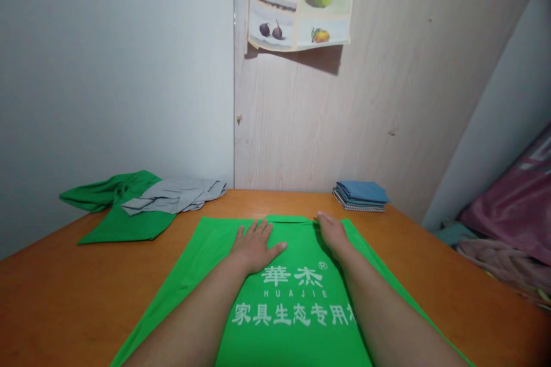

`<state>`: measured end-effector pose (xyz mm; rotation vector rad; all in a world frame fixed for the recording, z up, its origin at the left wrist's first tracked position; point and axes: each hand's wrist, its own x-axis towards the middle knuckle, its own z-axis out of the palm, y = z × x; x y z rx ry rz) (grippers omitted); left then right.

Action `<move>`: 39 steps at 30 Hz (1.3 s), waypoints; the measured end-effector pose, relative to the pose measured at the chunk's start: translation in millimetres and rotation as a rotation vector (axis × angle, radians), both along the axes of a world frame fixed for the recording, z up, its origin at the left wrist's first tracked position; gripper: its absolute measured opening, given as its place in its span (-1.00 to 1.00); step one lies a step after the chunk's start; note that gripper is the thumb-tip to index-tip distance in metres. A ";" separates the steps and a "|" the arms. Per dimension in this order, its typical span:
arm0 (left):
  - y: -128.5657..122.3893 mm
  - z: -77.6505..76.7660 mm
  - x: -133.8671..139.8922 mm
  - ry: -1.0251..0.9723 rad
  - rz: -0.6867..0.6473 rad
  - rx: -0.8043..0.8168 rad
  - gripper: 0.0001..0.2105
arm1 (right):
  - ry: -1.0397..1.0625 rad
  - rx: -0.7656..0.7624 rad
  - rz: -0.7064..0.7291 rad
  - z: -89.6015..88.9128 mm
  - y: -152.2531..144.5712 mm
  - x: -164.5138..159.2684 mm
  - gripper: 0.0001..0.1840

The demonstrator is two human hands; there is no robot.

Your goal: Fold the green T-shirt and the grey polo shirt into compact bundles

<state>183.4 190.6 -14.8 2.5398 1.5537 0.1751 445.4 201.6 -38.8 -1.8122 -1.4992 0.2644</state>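
A: What sits nearest you on the feed?

B: I have a green garment (293, 350) across the bottom centre of the frame, spread on the orange-brown table (64, 292). Its white lettering (284, 315) faces up and reads upright for me.

A: Why lay it that way?

B: My guess is that lying flat, with the collar-like strip (288, 219) at the far end, it shows its creases and leaves the upper part within reach of both hands.

A: And the hands?

B: I see the left hand (255, 249) open just left of centre, fingers spread, palm down on the cloth above the lettering. It seems to grip nothing; I take it as steadying the fabric. The right hand (333, 235), right of centre, is turned on its side beside the strip's right end, fingers close together. I can't tell whether it pinches the edge or only rests there.

A: Farther off?

B: At middle left, a loose green cloth (133, 229) lies partly under a crumpled grey cloth (176, 195). At middle right, I see a neat stack of folded cloths (361, 194), probably kept there clear of the arms. Pink fabric (512, 206) shows at the right edge, and a fruit print (301, 6) hangs on the wall (293, 126), top centre.
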 end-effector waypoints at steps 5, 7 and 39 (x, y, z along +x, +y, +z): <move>-1.2 3.0 -0.3 -0.001 -0.009 -0.017 0.02 | 0.073 0.109 -0.111 4.2 -0.6 13.5 -0.18; -1.3 3.4 0.0 0.000 -0.007 -0.018 0.03 | 0.046 0.120 -0.094 7.3 -2.3 9.1 -0.22; 4.7 -3.1 1.0 0.042 -0.004 0.017 -0.29 | -0.498 -0.342 0.404 22.6 -37.3 -65.6 -0.15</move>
